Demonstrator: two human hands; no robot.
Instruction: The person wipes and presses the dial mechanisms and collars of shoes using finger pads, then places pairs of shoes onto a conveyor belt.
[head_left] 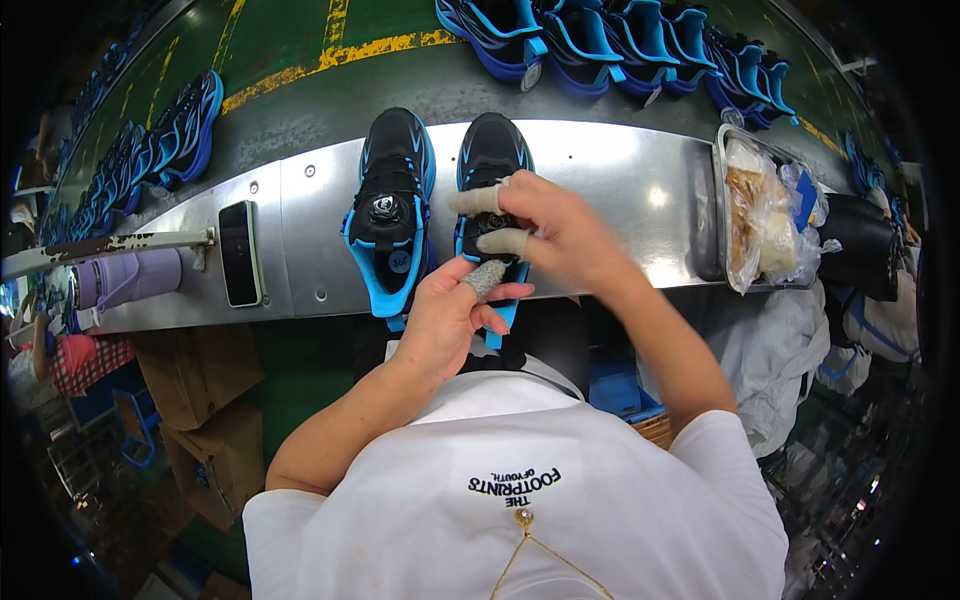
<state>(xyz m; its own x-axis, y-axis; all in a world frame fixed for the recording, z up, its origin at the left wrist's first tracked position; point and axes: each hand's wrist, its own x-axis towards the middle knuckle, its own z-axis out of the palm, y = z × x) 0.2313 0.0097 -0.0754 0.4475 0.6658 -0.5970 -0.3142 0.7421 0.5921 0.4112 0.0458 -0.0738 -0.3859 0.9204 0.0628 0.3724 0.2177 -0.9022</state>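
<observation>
Two black and blue sneakers stand side by side on a metal shelf (600, 190) in front of me, toes pointing away. The left sneaker (390, 215) has a round dial on its tongue and nobody touches it. My right hand (545, 235), with taped fingertips, grips the top of the right sneaker (492, 150) around its tongue. My left hand (450, 315), also with a wrapped fingertip, holds the same sneaker at its heel end near the shelf's front edge.
A phone (239, 252) lies on the shelf at left, near a purple bottle (125, 278). A metal tray (722, 200) with plastic bags sits at right. Rows of blue sneakers (620, 40) ride a green belt behind. Cardboard boxes (200, 380) stand below left.
</observation>
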